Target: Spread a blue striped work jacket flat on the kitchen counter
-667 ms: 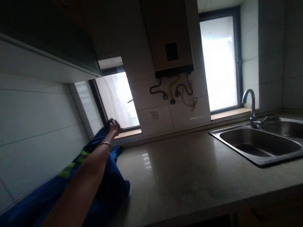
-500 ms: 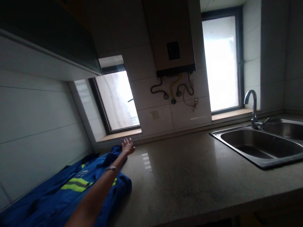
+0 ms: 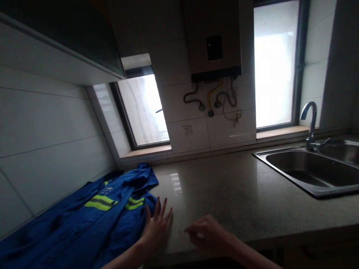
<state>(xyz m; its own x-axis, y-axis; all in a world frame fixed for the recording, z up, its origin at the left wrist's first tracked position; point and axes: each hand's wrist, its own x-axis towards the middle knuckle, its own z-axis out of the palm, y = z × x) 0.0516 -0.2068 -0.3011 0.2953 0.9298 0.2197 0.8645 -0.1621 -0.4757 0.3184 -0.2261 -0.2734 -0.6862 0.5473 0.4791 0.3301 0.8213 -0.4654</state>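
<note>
Both bare forearms come up from the bottom edge of the view, low and close together. The left hand (image 3: 156, 228) lies palm down with its back toward the camera, its fingers (image 3: 163, 209) straight, spread apart and pointing away from the body; nothing is held in it. The right hand (image 3: 209, 235) sits just beside it, apart from it, its back also turned up. Its fingers (image 3: 191, 231) are loosely curled and point toward the left hand, grasping nothing. The right forearm runs off toward the lower right corner.

No legible text anywhere.
</note>
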